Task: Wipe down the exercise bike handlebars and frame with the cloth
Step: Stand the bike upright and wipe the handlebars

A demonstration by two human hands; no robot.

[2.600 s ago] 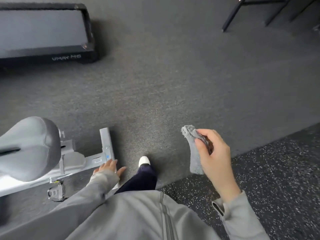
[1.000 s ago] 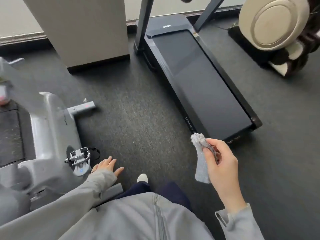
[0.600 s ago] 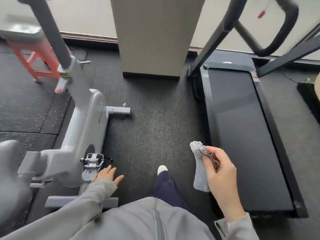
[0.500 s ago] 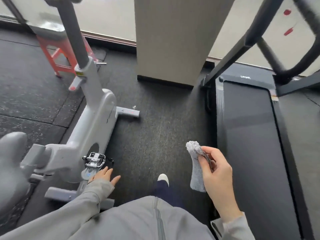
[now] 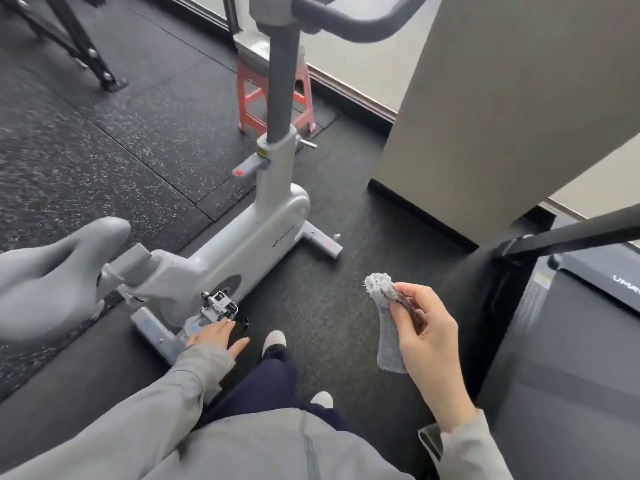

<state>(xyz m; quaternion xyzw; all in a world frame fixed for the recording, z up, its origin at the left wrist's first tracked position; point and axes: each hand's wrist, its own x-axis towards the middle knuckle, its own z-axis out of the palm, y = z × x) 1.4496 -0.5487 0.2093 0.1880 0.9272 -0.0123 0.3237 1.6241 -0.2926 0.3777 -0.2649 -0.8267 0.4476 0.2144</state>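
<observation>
On the dark floor stands the grey bike, to the left of the person; its saddle is at the left edge, its handlebars at the top; a pedal sticks out near the left hand. That hand hangs loosely with fingers spread, holding nothing; it is just beside the pedal. The right hand is raised and pinches the grey cloth between thumb and fingers; the cloth hangs down, well apart from the bike. A red stool is behind the post; a treadmill is at the right.
</observation>
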